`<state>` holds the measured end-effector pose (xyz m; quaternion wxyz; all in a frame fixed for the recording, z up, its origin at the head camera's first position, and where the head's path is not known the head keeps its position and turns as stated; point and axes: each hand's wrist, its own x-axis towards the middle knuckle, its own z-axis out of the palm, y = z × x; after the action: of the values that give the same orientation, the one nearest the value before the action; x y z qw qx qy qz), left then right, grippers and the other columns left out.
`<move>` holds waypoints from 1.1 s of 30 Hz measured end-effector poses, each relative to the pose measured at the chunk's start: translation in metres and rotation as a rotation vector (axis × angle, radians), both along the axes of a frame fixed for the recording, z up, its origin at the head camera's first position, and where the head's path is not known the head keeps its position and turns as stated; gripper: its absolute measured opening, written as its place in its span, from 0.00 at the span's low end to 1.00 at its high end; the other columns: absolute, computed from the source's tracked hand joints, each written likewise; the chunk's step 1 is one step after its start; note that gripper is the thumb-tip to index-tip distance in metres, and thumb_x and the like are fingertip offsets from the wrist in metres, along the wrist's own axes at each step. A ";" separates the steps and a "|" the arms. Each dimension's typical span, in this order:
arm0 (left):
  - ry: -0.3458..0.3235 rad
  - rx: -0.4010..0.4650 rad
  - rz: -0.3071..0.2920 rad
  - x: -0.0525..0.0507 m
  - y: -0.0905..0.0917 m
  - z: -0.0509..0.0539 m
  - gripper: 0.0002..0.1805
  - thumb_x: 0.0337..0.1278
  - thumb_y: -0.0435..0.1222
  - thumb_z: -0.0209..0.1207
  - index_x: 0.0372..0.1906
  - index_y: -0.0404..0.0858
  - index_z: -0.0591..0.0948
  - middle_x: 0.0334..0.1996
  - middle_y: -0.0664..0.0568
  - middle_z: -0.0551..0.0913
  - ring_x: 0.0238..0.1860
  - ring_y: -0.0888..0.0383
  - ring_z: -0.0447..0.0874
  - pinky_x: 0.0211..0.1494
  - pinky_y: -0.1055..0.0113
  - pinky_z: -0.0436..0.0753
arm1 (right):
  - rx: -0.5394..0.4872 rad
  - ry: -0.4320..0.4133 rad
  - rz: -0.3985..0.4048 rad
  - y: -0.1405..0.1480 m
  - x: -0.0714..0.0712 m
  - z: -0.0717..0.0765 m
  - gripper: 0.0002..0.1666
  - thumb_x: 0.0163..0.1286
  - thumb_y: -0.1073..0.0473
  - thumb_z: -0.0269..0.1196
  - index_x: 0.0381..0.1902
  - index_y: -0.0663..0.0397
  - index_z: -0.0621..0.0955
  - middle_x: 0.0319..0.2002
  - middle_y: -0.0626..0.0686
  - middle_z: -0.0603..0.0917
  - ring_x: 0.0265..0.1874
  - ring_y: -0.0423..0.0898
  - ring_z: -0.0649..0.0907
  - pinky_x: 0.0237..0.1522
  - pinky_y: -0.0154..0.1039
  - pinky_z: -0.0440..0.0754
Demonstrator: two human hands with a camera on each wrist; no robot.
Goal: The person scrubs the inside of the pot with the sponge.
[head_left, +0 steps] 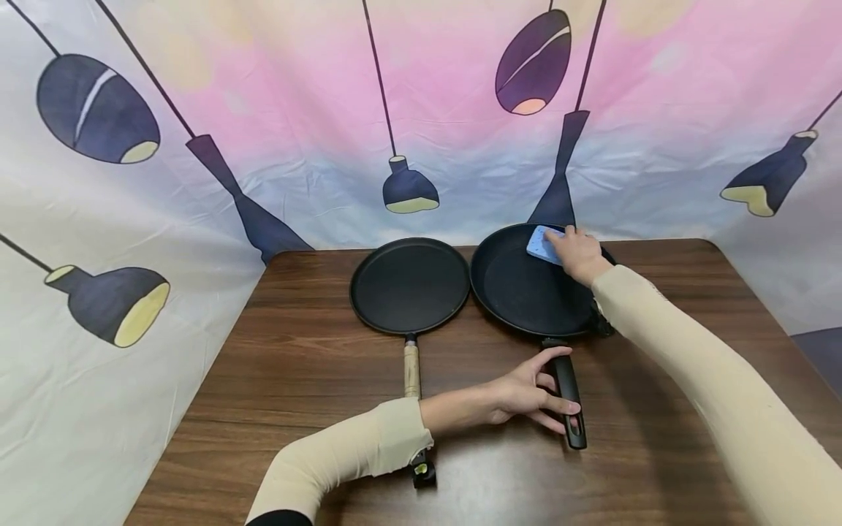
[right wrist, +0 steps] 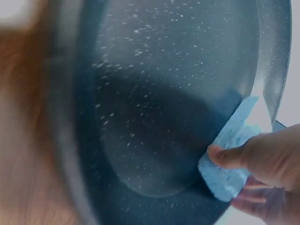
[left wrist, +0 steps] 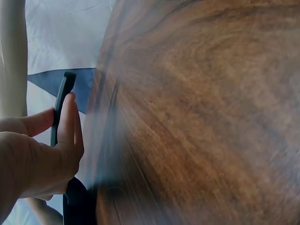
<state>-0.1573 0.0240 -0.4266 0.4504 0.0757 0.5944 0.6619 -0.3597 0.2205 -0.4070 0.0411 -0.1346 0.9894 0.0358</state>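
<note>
A deep black frying pan [head_left: 520,285] stands at the back right of the table. My left hand [head_left: 526,391] grips its black handle [head_left: 567,380], thumb on one side and fingers on the other, as the left wrist view also shows. Over the pan's far right part, my right hand [head_left: 579,253] pinches a light blue sponge [head_left: 542,245]. In the right wrist view the sponge [right wrist: 234,145] lies against the pan's inner side near the rim, with the thumb on top of it. Pale specks dot the pan's inside [right wrist: 159,93].
Left of the frying pan, almost touching it, lies a flat black griddle pan [head_left: 411,285] with a pale wooden handle [head_left: 411,369]. My left forearm crosses over that handle. A printed cloth [head_left: 316,109] hangs behind the brown wooden table [head_left: 296,351].
</note>
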 end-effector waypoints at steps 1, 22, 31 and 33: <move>0.008 0.003 0.005 0.000 0.000 0.000 0.48 0.61 0.17 0.62 0.77 0.59 0.62 0.40 0.45 0.82 0.45 0.38 0.90 0.47 0.51 0.91 | 0.004 -0.004 -0.014 0.001 0.003 0.001 0.27 0.77 0.74 0.49 0.70 0.59 0.63 0.57 0.81 0.70 0.58 0.76 0.74 0.55 0.66 0.81; 0.022 0.012 -0.014 -0.002 -0.002 -0.004 0.48 0.62 0.19 0.62 0.80 0.55 0.58 0.39 0.46 0.81 0.48 0.36 0.89 0.48 0.52 0.90 | 0.090 -0.539 -0.144 0.006 0.052 0.048 0.57 0.71 0.37 0.65 0.74 0.78 0.57 0.61 0.76 0.72 0.27 0.50 0.82 0.30 0.41 0.81; 0.032 0.005 -0.018 0.000 -0.001 -0.001 0.49 0.62 0.19 0.62 0.80 0.55 0.57 0.39 0.46 0.82 0.50 0.34 0.88 0.49 0.51 0.90 | -0.062 -0.546 0.022 -0.015 0.071 0.036 0.62 0.69 0.45 0.69 0.79 0.71 0.45 0.71 0.77 0.66 0.47 0.59 0.85 0.49 0.52 0.85; 0.036 0.004 -0.021 0.000 -0.001 -0.001 0.48 0.62 0.19 0.62 0.80 0.55 0.57 0.39 0.46 0.81 0.49 0.34 0.88 0.48 0.51 0.90 | -0.078 -0.496 0.104 -0.020 0.074 0.032 0.55 0.67 0.48 0.72 0.78 0.64 0.54 0.65 0.75 0.72 0.50 0.61 0.83 0.50 0.55 0.83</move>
<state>-0.1569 0.0229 -0.4275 0.4463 0.0949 0.6002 0.6570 -0.2860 0.2010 -0.3746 0.2752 -0.1915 0.9415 -0.0346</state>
